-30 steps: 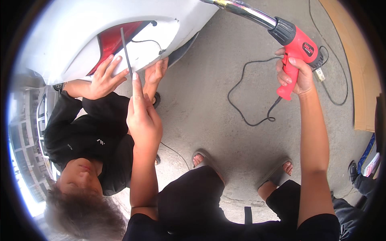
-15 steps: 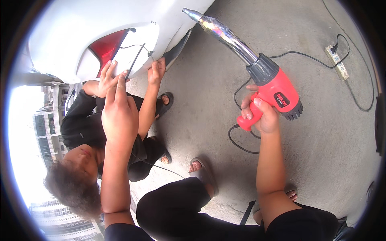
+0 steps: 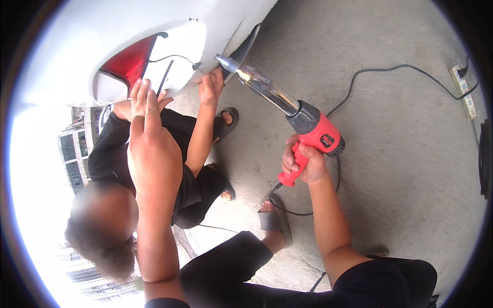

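My right hand (image 3: 313,163) is wrapped round the handle of a red and dark grey heat gun (image 3: 317,134). Its long metal nozzle (image 3: 267,90) points up and left, with the tip at or just short of the lower edge of a white car body panel (image 3: 118,25). My left hand (image 3: 154,154) is raised by the panel, its fingers closed on a thin black rod (image 3: 165,77); the grip itself is partly hidden. Beside it, a red tail light (image 3: 131,59) is set in the panel, and a thin black wire (image 3: 177,56) lies across the white surface.
A crouching person in black (image 3: 115,154) has one hand next to my left fingers and another hand (image 3: 209,88) at the panel's lower edge. The heat gun's black cord (image 3: 380,68) runs over the concrete floor to a power strip (image 3: 465,95) on the right.
The heat gun has come left and its nozzle tip is now down by the panel's lower edge. My left hand stays at the panel with the rod. The whole view has shifted somewhat.
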Available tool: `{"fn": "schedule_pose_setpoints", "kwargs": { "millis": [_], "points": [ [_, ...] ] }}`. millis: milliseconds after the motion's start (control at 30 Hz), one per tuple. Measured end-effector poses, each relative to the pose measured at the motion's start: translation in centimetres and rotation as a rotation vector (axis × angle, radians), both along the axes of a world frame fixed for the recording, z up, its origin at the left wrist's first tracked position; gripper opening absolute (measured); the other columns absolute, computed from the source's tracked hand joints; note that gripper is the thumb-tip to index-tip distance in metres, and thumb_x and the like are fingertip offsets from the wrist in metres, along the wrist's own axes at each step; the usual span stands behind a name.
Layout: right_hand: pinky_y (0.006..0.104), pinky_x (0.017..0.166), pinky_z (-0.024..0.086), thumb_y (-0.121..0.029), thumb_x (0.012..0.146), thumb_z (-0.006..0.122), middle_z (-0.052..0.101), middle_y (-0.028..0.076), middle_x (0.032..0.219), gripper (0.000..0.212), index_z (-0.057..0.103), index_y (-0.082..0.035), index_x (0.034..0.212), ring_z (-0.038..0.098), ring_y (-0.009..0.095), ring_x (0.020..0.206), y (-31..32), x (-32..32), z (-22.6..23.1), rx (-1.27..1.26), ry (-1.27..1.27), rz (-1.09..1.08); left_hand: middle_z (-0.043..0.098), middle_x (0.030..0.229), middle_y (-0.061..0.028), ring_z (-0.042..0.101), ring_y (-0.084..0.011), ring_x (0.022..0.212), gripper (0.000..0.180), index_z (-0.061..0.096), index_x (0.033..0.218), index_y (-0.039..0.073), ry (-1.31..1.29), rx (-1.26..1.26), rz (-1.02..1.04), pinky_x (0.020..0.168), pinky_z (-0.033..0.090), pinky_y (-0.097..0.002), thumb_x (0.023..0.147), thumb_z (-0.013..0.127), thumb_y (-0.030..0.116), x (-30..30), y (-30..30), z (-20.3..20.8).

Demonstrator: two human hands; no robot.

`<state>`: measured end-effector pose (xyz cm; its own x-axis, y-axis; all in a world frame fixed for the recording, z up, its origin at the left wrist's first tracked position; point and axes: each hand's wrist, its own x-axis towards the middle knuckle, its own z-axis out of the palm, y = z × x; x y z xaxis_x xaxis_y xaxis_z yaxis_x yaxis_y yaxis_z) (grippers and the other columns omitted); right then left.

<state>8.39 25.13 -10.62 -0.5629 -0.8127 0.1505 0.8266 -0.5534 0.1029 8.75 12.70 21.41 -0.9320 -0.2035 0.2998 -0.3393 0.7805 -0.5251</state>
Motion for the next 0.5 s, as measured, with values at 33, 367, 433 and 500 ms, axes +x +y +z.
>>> {"fn": "schedule_pose_setpoints", "kwargs": {
  "millis": [33,367,433,500],
  "points": [
    [0.0355,0.058,0.049,-0.032,0.097,0.064,0.064,0.009,0.079,0.034,0.061,-0.007,0.118,0.053,0.013,0.055,-0.3,0.1,-0.2,-0.016,-0.029,0.002,0.067,0.094,-0.023,0.069,-0.0383,0.08,0.045,0.059,0.14,0.012,0.016,0.007,-0.033,0.068,0.053,-0.0447,0.097,0.054,-0.001,-0.4,0.0,-0.3],
    [0.0341,0.054,0.046,-0.031,0.099,0.057,0.059,0.007,0.073,0.027,0.061,-0.008,0.113,0.049,0.012,0.053,-2.5,3.2,-0.3,-0.005,-0.17,0.05,0.065,0.072,-0.0207,0.065,-0.0341,0.061,0.017,0.075,0.108,0.003,-0.028,-0.022,0.065,0.057,0.049,-0.0386,0.095,0.065,0.01,-1.2,0.8,-1.0],
    [0.0341,0.054,0.046,-0.03,0.098,0.057,0.059,0.007,0.073,0.026,0.061,-0.008,0.112,0.049,0.012,0.052,-2.7,3.4,0.1,0.009,-0.201,0.056,0.065,0.072,-0.021,0.065,-0.034,0.061,0.017,0.076,0.106,0.002,-0.025,-0.017,0.049,0.058,0.05,-0.0384,0.095,0.066,0.011,-1.3,0.8,-1.0],
    [0.0341,0.054,0.046,-0.029,0.098,0.056,0.059,0.007,0.073,0.025,0.062,-0.009,0.112,0.049,0.012,0.052,-2.7,3.5,0.4,0.014,-0.226,0.052,0.067,0.074,-0.0212,0.067,-0.0339,0.063,0.017,0.076,0.104,0.002,-0.009,-0.046,-0.014,0.059,0.051,-0.0379,0.095,0.066,0.01,-1.5,0.7,-1.1]
  ]
}}
